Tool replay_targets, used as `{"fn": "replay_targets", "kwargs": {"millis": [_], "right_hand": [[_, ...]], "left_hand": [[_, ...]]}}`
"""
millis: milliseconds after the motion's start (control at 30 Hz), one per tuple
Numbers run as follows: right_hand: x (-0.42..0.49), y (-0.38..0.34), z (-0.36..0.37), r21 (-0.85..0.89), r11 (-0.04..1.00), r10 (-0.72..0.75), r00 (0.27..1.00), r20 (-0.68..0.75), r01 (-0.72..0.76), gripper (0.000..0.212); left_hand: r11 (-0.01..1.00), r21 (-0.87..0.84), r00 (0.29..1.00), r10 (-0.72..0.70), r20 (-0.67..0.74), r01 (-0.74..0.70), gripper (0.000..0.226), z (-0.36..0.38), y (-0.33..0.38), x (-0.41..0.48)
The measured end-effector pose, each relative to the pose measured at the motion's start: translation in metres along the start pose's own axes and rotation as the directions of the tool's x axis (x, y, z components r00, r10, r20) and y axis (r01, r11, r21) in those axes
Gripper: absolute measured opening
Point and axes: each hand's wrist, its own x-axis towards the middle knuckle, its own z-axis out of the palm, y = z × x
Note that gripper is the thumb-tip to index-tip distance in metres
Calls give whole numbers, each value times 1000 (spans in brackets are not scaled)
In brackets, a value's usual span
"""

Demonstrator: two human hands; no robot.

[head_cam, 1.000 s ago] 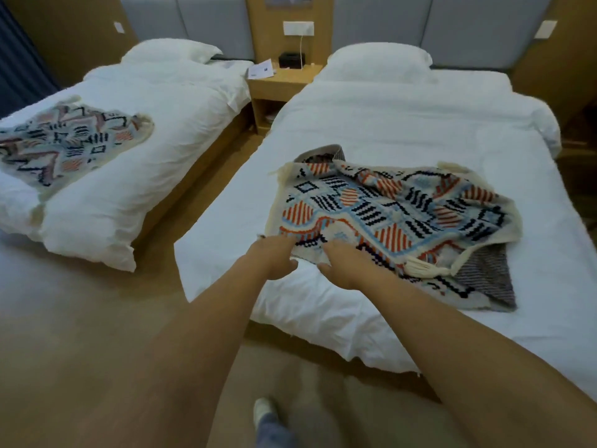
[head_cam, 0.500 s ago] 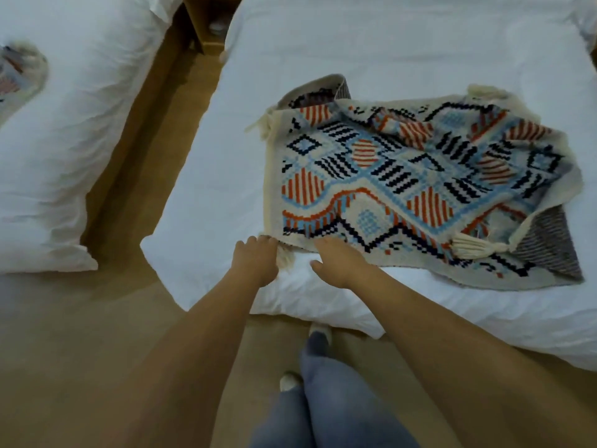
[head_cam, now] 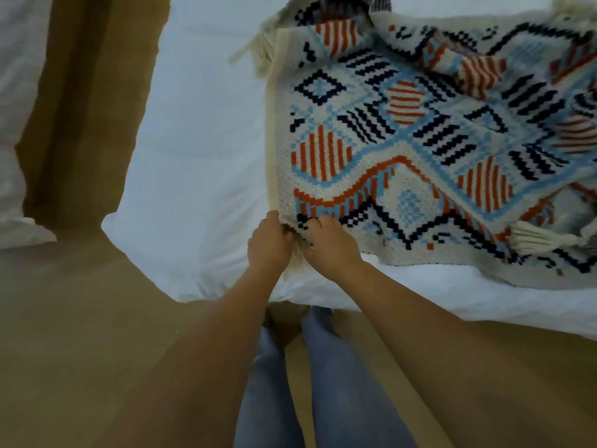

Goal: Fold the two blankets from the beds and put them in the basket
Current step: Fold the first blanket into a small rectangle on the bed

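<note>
A patterned blanket (head_cam: 420, 140) in cream, blue, orange and navy lies rumpled on the white bed (head_cam: 200, 150), with tassels at its corners. My left hand (head_cam: 269, 244) and my right hand (head_cam: 332, 244) sit side by side at the blanket's near left corner. Both pinch the fabric edge there, fingers curled into it. The second blanket and the basket are out of view.
The second bed's white duvet (head_cam: 16, 124) shows at the far left, across a strip of wooden floor (head_cam: 80, 108). My legs in blue jeans (head_cam: 323, 383) stand against the bed's near edge.
The view has tilted down and closer to the bed. My two hands have drawn together onto the blanket's near left corner and taken hold of it.
</note>
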Motion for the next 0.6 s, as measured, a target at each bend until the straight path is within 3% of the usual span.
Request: {"fn": "replay_targets", "kwargs": {"millis": [100,167,267,367,433,600], "right_hand": [[15,-7,9,-40,997,69,997,-22,-70,26],[21,-11,14,-73,992,101,995,-15,-102,23],[19,-24,21,-74,993,94,995,-23,-95,24],[12,-52,32,-11,998,57,998,5,-57,27],[10,-81,38,6,1000,5,1000,9,-5,27],[23,-142,52,-25,994,-102,995,-7,102,24]], "left_hand": [[990,-134,999,39,-30,-43,6,1,-4,11],[986,-115,993,121,-6,-121,7,-4,-12,14],[933,135,942,327,69,-334,16,-26,-36,16],[741,459,868,458,190,-491,22,-57,-70,18],[637,580,851,476,222,-507,23,-82,-94,20],[500,734,865,438,245,-461,32,-134,-147,24]]}}
